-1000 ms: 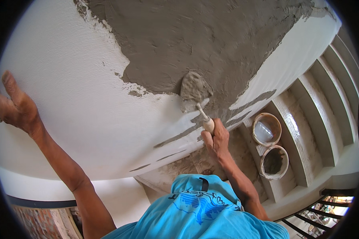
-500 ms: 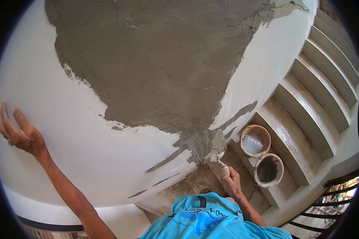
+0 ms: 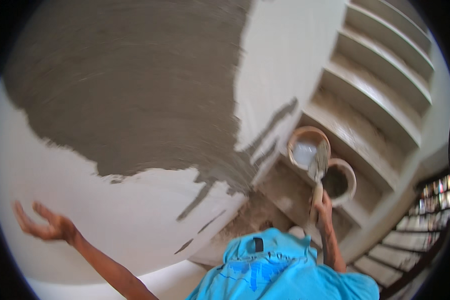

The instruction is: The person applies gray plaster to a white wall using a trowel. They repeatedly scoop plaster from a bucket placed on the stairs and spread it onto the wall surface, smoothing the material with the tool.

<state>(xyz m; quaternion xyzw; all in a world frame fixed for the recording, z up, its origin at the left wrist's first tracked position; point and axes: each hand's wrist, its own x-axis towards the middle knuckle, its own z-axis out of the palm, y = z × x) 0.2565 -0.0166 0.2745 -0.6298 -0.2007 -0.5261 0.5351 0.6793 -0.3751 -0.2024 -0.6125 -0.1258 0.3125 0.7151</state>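
My right hand grips the pale handle of a plastering trowel, its blade smeared with grey mortar and pointing up and away. The blade appears over two buckets: one with whitish liquid and one with dark grey mortar. At the left, my left hand is held with its fingers apart and nothing in it, near the white wall; contact cannot be made out. A large patch of wet grey plaster covers much of the curved wall, with a few streaks below it.
Curved stairs climb along the right side, and both buckets stand on a lower step. A dark-barred railing runs at the lower right. The floor beneath the wall is stained with mortar.
The trowel has left the lower edge of the plaster and swung right, over the buckets. My left hand has come off its spread pose on the wall and sits lower; the whole view has shifted.
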